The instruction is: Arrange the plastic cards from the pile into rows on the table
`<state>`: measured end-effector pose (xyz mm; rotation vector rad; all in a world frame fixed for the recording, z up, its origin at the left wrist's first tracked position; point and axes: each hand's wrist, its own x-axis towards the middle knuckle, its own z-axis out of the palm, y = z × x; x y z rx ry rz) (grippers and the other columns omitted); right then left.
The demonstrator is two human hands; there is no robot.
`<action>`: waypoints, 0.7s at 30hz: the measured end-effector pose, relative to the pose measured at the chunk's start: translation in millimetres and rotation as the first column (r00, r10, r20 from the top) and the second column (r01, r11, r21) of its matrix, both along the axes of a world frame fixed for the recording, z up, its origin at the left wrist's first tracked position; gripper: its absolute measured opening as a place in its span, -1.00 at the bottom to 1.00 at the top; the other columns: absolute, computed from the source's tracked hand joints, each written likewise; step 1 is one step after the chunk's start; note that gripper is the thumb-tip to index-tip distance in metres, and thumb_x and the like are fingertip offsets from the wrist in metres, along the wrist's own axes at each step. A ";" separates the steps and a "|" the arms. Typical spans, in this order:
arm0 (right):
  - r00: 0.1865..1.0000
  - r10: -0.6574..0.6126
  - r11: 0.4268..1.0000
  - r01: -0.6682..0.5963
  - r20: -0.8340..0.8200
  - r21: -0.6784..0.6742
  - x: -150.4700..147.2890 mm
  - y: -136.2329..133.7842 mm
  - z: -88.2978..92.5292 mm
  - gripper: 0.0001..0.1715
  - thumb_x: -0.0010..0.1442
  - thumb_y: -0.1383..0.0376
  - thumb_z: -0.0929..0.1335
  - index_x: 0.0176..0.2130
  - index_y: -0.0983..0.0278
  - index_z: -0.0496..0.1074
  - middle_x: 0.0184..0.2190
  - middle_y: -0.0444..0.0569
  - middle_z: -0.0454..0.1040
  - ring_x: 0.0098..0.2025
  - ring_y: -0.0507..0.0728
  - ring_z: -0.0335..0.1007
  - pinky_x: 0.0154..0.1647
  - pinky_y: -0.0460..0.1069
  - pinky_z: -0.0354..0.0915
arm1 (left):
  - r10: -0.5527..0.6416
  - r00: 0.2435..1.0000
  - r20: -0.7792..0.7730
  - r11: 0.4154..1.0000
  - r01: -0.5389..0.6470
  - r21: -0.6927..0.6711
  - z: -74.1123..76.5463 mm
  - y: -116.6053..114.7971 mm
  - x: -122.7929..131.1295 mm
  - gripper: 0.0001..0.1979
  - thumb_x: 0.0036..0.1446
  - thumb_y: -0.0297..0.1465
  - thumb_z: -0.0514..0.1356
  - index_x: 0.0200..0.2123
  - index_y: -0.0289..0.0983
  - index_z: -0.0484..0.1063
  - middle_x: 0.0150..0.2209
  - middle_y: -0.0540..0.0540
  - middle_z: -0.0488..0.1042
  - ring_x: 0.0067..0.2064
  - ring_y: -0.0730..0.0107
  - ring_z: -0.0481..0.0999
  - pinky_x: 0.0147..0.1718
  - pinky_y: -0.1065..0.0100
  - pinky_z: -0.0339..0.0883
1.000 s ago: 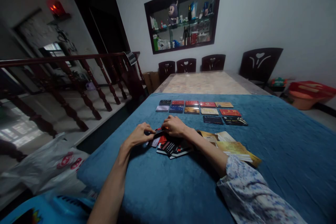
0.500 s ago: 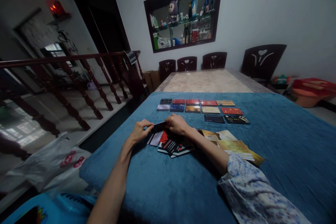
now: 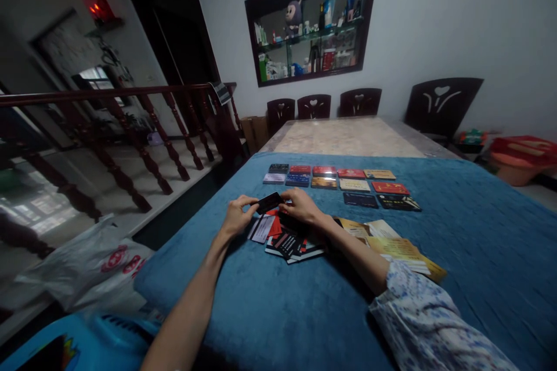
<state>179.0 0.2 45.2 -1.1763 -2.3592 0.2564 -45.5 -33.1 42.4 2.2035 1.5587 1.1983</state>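
Observation:
A dark card point(image 3: 269, 202) is held up between my two hands, tilted above the cloth. My left hand point(image 3: 237, 214) pinches its left end with thumb and fingers. At its right end, my right hand point(image 3: 301, 206) is closed on it as well. Beneath the hands lies a loose pile of black, white and red cards point(image 3: 289, 246), partly hidden by my right hand and forearm. Farther off, several cards point(image 3: 324, 182) are laid out in rows. By my right forearm, gold and cream cards point(image 3: 395, 248) overlap in another pile.
A blue cloth point(image 3: 243, 307) covers the near part of the table, with a marbled top point(image 3: 343, 136) beyond it. Chairs point(image 3: 314, 106) stand behind. On the left are a wooden railing point(image 3: 169, 119), a white plastic bag point(image 3: 96, 266) and a blue plastic object point(image 3: 91, 345).
The dark card has tipped so that more of its face shows. Both hands still hold it. The whole view has shifted slightly.

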 end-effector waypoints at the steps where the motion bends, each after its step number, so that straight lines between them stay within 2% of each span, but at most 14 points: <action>1: 0.999 0.006 1.000 -0.006 -0.034 -0.001 0.3 1.5 -1.3 -0.82 0.18 0.31 0.34 -0.33 0.31 0.55 -0.34 -0.02 0.56 -0.26 0.12 0.35 -0.23 -0.05 0.15 | 0.006 1.000 0.030 1.000 -0.007 0.005 -1.2 0.8 0.6 -0.81 0.11 -0.38 0.20 -0.30 -0.27 0.62 -0.30 -0.09 0.62 -0.25 0.32 0.55 -0.08 0.26 0.40; 6: 0.978 0.040 0.998 -0.049 -0.203 -0.036 -1.3 5.1 -7.5 -0.81 0.16 0.34 0.33 -0.31 0.30 0.57 -0.34 -0.03 0.59 -0.28 0.12 0.41 -0.22 -0.05 0.22 | -0.008 0.987 0.163 1.000 0.011 -0.017 -7.0 4.9 5.0 -0.79 0.08 -0.35 0.22 -0.30 -0.28 0.63 -0.29 -0.10 0.63 -0.23 0.29 0.56 -0.06 0.24 0.40; 9: 0.965 -0.001 1.000 0.006 -0.262 0.019 -1.3 5.7 -8.3 -0.84 0.15 0.34 0.34 -0.32 0.28 0.56 -0.29 -0.02 0.59 -0.21 0.15 0.41 -0.15 -0.01 0.24 | -0.039 0.978 0.205 0.998 0.049 -0.043 -9.7 6.4 8.1 -0.79 0.07 -0.36 0.21 -0.28 -0.27 0.64 -0.29 -0.10 0.63 -0.20 0.28 0.56 -0.05 0.23 0.39; 11: 0.959 -0.019 0.998 0.035 -0.284 0.051 -0.3 5.6 -7.3 -0.87 0.14 0.35 0.35 -0.32 0.27 0.54 -0.27 -0.01 0.58 -0.17 0.16 0.39 -0.10 0.02 0.25 | -0.049 0.980 0.192 0.997 0.060 -0.051 -11.5 7.0 9.6 -0.79 0.07 -0.38 0.21 -0.29 -0.27 0.64 -0.29 -0.11 0.63 -0.19 0.28 0.55 -0.06 0.24 0.40; 15: 0.943 0.023 0.999 -0.008 -0.332 0.046 0.4 2.3 -4.3 -0.87 0.17 0.35 0.33 -0.26 0.27 0.50 -0.22 0.00 0.55 -0.11 0.16 0.38 -0.06 0.02 0.25 | -0.036 0.991 0.127 0.999 0.040 -0.034 -14.4 8.1 10.4 -0.83 0.05 -0.41 0.23 -0.33 -0.26 0.64 -0.30 -0.11 0.61 -0.21 0.31 0.55 -0.09 0.27 0.40; 21: 0.955 0.059 0.993 -0.027 -0.292 0.111 -4.6 -5.1 -2.2 -0.81 0.27 0.36 0.28 -0.14 0.27 0.45 -0.25 0.00 0.53 -0.17 0.13 0.38 -0.09 0.00 0.22 | -0.007 0.996 0.088 1.000 0.008 -0.013 -12.5 9.3 7.4 -0.84 0.05 -0.46 0.20 -0.36 -0.28 0.61 -0.27 -0.11 0.61 -0.18 0.27 0.55 -0.04 0.22 0.40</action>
